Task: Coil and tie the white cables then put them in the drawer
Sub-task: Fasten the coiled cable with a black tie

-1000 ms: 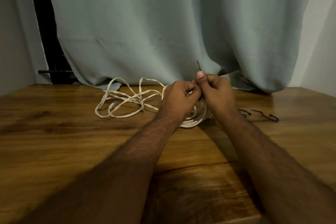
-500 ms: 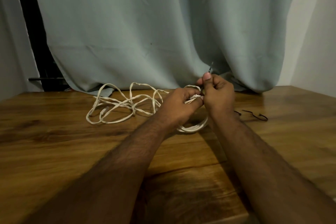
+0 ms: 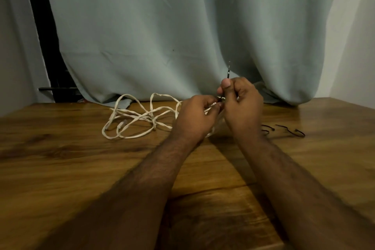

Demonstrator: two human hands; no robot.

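Above the wooden table [image 3: 60, 158], the left hand [image 3: 195, 116] curls round a coiled white cable [image 3: 212, 133] while the right hand [image 3: 242, 105] pinches a black cable tie [image 3: 228, 73] upright; loose white cable [image 3: 134, 119] lies left, spare ties [image 3: 292, 131] right

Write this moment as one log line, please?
step: tying coil | left hand: holds white cable | right hand: pinches black tie | spare ties: on table

Your forearms run in from 6 o'clock, converging toward 12. Left hand [image 3: 197, 114] curled, fingertips pinching. Right hand [image 3: 242, 105] just beside it, thumb raised, fingers curled, pinching too. Hands nearly touching.
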